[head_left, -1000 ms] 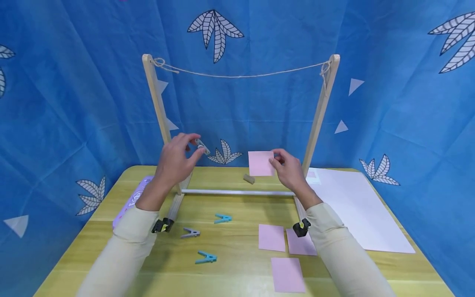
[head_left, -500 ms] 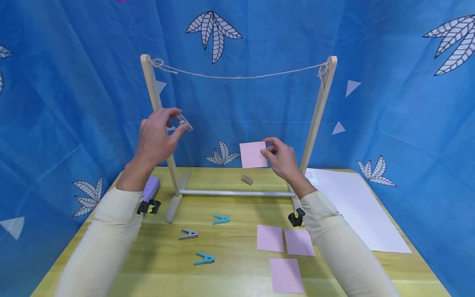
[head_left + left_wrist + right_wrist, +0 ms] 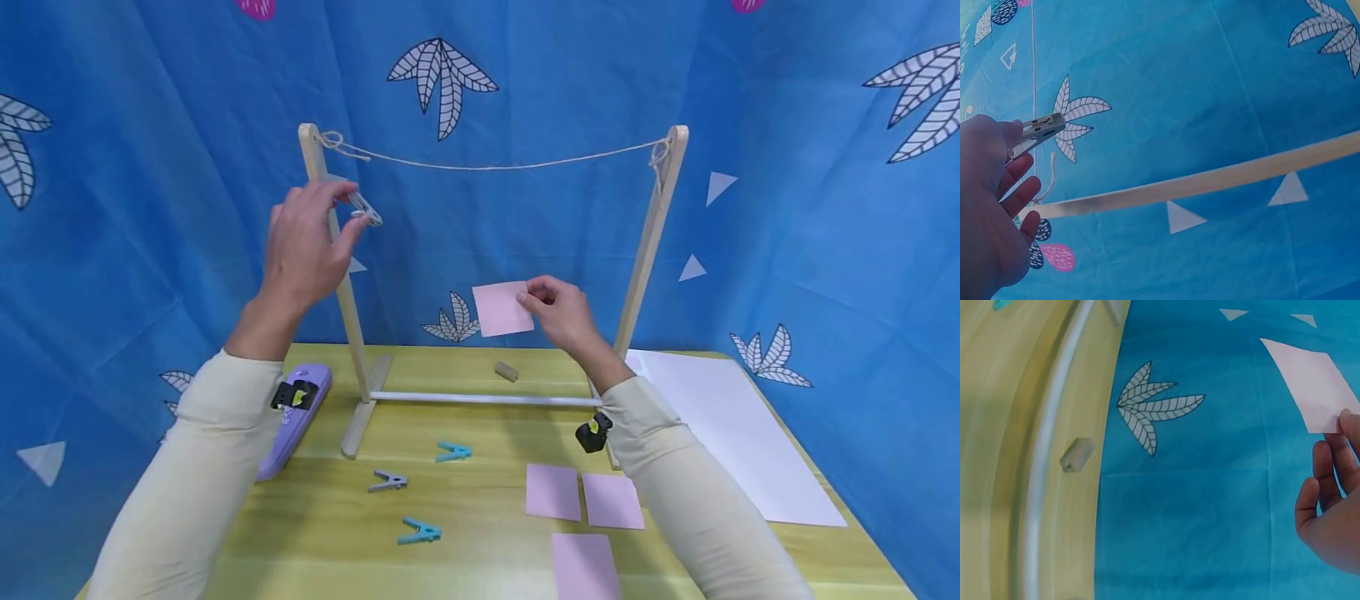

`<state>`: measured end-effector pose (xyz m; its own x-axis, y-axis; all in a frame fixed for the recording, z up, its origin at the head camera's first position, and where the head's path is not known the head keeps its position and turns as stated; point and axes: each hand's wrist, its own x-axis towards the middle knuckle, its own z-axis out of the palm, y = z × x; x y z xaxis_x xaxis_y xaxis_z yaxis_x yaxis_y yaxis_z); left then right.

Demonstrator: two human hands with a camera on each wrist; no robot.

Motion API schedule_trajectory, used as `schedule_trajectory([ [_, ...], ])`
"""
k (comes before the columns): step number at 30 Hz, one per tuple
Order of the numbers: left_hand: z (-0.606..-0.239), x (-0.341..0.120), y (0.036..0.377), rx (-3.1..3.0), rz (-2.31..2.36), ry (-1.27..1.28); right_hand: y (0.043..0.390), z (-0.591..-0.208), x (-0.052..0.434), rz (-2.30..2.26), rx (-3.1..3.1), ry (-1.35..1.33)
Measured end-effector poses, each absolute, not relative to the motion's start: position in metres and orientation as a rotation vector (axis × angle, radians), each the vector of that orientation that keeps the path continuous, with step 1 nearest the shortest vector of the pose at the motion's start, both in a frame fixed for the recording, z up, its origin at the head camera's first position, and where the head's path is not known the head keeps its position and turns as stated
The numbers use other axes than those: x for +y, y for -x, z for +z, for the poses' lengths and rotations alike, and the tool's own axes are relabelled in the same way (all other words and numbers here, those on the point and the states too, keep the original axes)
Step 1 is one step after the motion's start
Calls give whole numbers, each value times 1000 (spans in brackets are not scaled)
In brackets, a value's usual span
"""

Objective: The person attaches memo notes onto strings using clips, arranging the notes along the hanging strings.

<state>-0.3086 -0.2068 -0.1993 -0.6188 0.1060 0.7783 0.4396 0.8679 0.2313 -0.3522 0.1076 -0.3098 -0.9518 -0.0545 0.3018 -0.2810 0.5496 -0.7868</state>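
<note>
Take the string [image 3: 480, 168] as your landmark; the relation to judge from is how the clip and the paper each stand to it. Your left hand [image 3: 300, 242] is the nearer one: in the head view it hangs just under the string's left end, beside the left post [image 3: 348, 308]. It pinches a pale grey clip [image 3: 366, 210] between thumb and fingers. The clip's long axis slants, with one end up and left toward the string's left knot and the other down and right, below the string. The left wrist view has the clip crossing in front of the string, but the head view leaves a gap between them, so treat them as apart.

Your right hand [image 3: 558, 310] is well below the string, right of its middle. It pinches the pink paper [image 3: 498, 310] near the upper right corner, so the sheet sticks out to the left, beneath the middle of the string. The paper is nearly square and slightly tilted, giving you no clear long axis. Clip and paper are well apart, the clip higher and further left along the string. How far either sits in front of the string, you cannot tell.
</note>
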Motion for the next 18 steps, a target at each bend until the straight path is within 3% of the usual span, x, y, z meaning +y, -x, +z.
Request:
schedule_trajectory([
  [18,-155,-197,313,-2194,-484,314,361,-277,69,1542,-2470,-233],
])
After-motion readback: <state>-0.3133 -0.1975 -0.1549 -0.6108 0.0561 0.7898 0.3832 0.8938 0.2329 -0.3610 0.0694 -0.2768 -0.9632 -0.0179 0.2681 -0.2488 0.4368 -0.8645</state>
